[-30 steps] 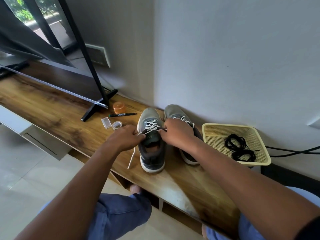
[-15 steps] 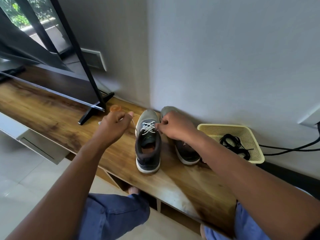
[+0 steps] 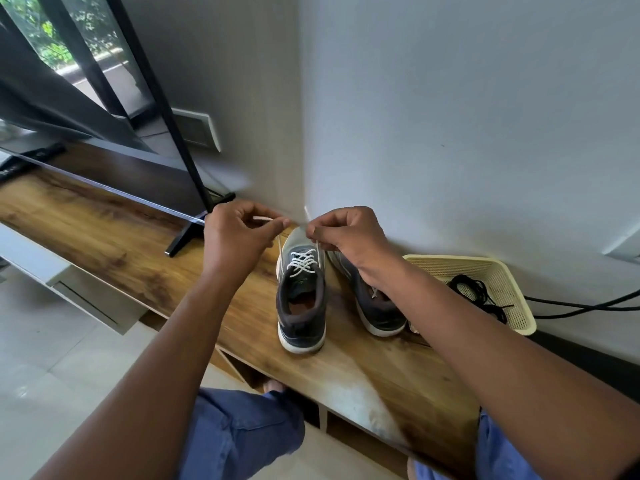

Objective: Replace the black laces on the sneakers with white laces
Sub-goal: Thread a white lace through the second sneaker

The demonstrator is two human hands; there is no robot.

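Two grey sneakers stand on the wooden shelf, heels toward me. The left sneaker has a white lace crisscrossed through its eyelets. My left hand pinches one free end of that lace, raised above the toe. My right hand pinches the other end, also lifted, so both ends run taut up from the top eyelets. The right sneaker is partly hidden under my right forearm. The black laces lie coiled in a cream plastic basket at the right.
A TV on a black stand occupies the shelf's left part, close to my left hand. The wall runs right behind the sneakers. Black cables trail past the basket. My knees in blue trousers are below the shelf edge.
Both hands rose from the sneaker's tongue and drew the white lace ends up and apart. The loose end that hung over the shelf edge is lifted. The camera tilted up slightly.
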